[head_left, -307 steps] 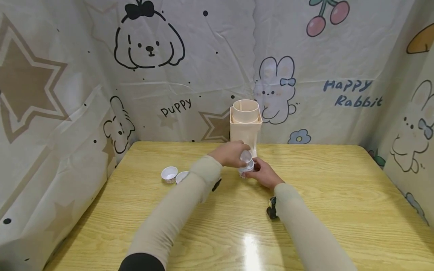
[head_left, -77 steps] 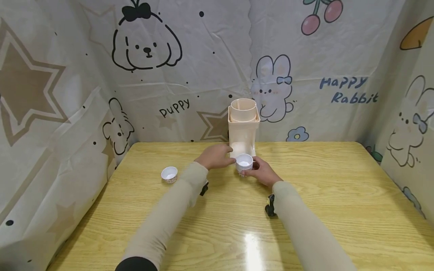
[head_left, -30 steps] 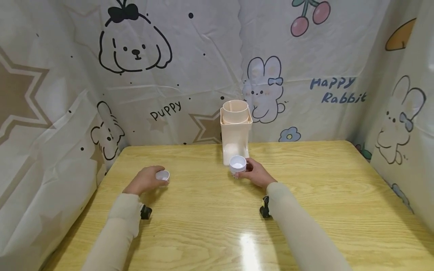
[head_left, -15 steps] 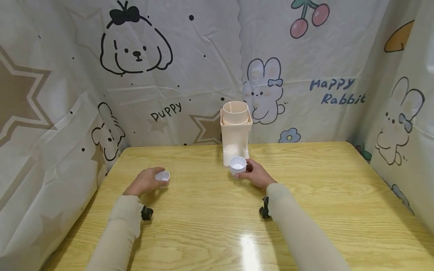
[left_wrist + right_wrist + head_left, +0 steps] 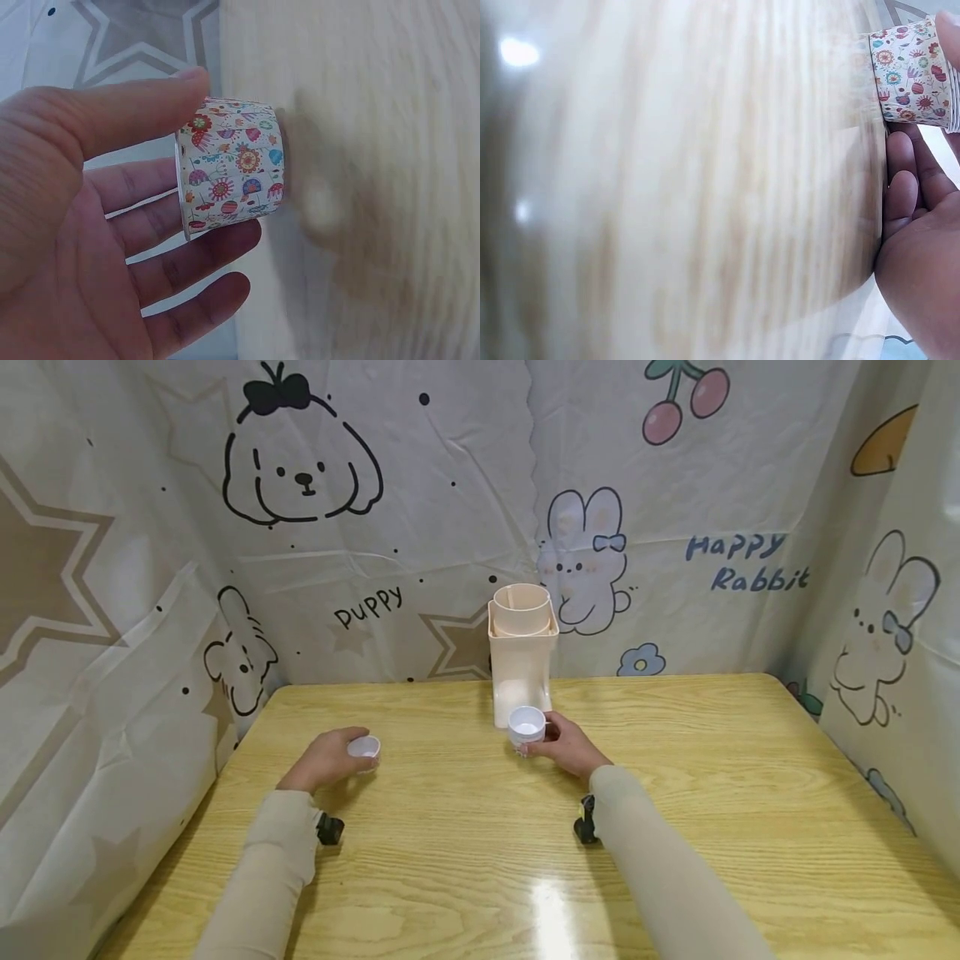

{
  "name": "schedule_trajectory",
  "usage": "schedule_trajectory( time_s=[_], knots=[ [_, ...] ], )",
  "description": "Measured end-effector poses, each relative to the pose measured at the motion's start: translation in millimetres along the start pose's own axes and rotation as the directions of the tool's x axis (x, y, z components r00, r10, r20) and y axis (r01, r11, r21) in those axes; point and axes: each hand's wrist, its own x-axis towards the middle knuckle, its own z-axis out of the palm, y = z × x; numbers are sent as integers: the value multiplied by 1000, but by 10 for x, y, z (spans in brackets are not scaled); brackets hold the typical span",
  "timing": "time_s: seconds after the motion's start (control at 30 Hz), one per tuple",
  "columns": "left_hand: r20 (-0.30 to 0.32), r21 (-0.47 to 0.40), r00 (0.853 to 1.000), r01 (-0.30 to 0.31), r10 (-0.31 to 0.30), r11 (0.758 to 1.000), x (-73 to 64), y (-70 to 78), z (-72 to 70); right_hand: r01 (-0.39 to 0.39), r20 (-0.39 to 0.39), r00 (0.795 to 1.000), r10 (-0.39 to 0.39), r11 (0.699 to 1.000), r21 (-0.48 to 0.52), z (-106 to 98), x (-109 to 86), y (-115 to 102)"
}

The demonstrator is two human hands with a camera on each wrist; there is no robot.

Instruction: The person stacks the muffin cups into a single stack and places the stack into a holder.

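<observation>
My left hand [image 5: 327, 760] pinches a paper baking cup [image 5: 232, 161] between thumb and fingers at the left of the table. Its outside carries a colourful floral print and its inside [image 5: 363, 748] is white. I cannot tell whether its base touches the wood. Near the table's middle, my right hand [image 5: 568, 745] holds a stack of matching baking cups [image 5: 527, 731] upright, with thumb and fingers around its side. Several rims show at the stack's edge in the right wrist view, where the printed side [image 5: 911, 75] is partly cut off by the frame.
Just behind the stack stands a tall cream plastic holder [image 5: 520, 668] with a round tube [image 5: 521, 608] in its top. The wooden table [image 5: 450, 843] ends at a printed cloth backdrop [image 5: 465, 510] behind and at both sides.
My left hand has gone from beside the stack to the lone cup at the left, gripped it, and shifted slightly right with it. The right hand stays on the stack, which gained cups earlier.
</observation>
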Motion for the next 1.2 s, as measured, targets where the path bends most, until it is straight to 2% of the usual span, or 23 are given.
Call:
schedule_trajectory(
  time_s=[0.27,0.43,0.57,0.73,0.87,0.97,1.13,1.2],
  knots=[
    [-90,20,991,-101,102,995,81,229,26,24,-1,1000,-24,1000,-6,16,0,-13],
    [-107,11,984,-141,141,990,127,412,66,30,0,1000,-30,999,-20,13,6,-3],
    [-104,4,982,-157,156,988,191,607,107,31,-1,1000,-31,999,-34,9,24,17],
    [-94,26,976,-197,199,980,319,953,120,33,-3,999,-33,999,-34,13,44,44],
    [-79,70,961,-260,265,963,433,1231,143,26,0,1000,-26,999,-37,25,53,55],
    [-63,118,942,-320,329,940,506,1450,168,21,-3,1000,-22,999,-36,25,54,57],
    [3,210,917,-392,400,896,596,1833,211,13,1,1000,-13,1000,-25,11,46,51],
    [32,243,912,-404,409,882,626,1959,238,11,6,1000,-11,1000,-16,8,44,48]
  ],
)
